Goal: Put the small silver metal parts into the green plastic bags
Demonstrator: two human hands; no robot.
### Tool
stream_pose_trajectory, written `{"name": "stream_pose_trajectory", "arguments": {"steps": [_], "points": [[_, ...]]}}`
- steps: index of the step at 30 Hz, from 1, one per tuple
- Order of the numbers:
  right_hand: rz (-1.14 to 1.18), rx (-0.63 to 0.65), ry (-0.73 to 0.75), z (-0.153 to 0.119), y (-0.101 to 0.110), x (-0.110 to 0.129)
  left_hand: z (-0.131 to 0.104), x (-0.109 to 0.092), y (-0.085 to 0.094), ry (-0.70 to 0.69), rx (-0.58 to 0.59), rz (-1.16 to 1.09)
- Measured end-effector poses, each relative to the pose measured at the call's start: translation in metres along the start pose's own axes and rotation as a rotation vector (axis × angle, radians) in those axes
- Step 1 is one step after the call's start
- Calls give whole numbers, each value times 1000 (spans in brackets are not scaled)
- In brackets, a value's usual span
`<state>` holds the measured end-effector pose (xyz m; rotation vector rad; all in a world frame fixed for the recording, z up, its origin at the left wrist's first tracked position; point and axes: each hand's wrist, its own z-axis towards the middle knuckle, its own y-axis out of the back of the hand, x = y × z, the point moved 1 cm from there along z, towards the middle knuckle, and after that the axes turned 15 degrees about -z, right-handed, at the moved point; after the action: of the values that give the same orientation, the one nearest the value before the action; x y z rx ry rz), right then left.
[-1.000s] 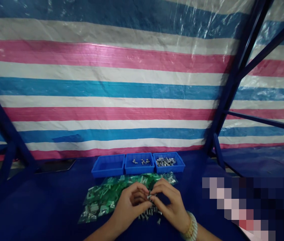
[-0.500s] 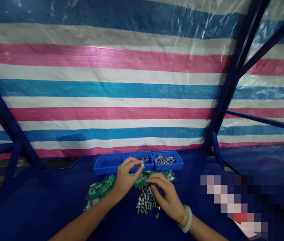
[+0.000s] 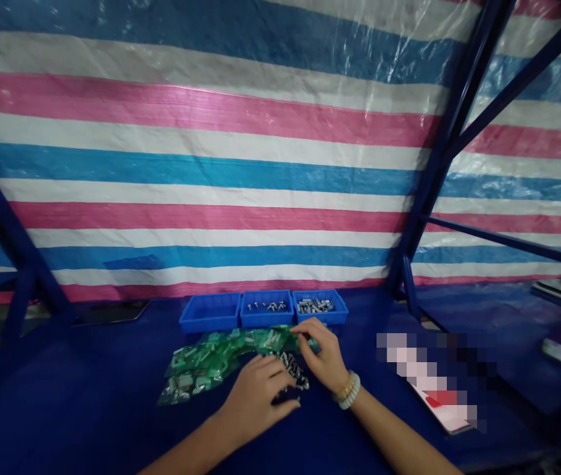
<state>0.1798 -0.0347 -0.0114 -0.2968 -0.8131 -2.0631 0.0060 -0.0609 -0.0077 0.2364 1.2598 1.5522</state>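
Note:
My left hand [image 3: 262,390] is over the near left side of a pile of small metal screws [image 3: 296,371], its fingers apart and curved around part of the pile. My right hand [image 3: 324,353], with bracelets at the wrist, is at the pile's right side. Its thumb and index finger come close together by the green plastic bags; whatever lies between the fingertips is too small to make out. The green bags [image 3: 226,353] hold small parts and lie behind and left of the pile. Behind them, the middle blue tray [image 3: 265,322] holds a few screws.
The right blue tray [image 3: 323,318] holds many metal pieces; the left blue tray [image 3: 210,323] shows a bare bottom. A dark flat device [image 3: 112,313] lies at left, a pink-white object [image 3: 451,415] at right. Blue frame posts [image 3: 429,191] stand before a striped sheet.
My left hand has moved from the middle tray down to the screw pile, and its fingers have spread. My right hand has shifted slightly up. The camera view has turned a little to the right.

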Motion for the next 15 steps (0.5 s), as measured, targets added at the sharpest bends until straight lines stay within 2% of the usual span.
{"name": "stream_pose_trajectory", "arguments": {"steps": [4,7,10,15], "points": [[5,-50,7,1,1,1,-5,-8,-24,-23,92,108],[12,-75,15,1,4,3,-4,-6,-29,-61,105,126],[18,-80,17,1,5,5,0,-3,-17,-61,30,-17],[34,0,45,-1,2,11,15,9,23,80,-251,-374]]}}
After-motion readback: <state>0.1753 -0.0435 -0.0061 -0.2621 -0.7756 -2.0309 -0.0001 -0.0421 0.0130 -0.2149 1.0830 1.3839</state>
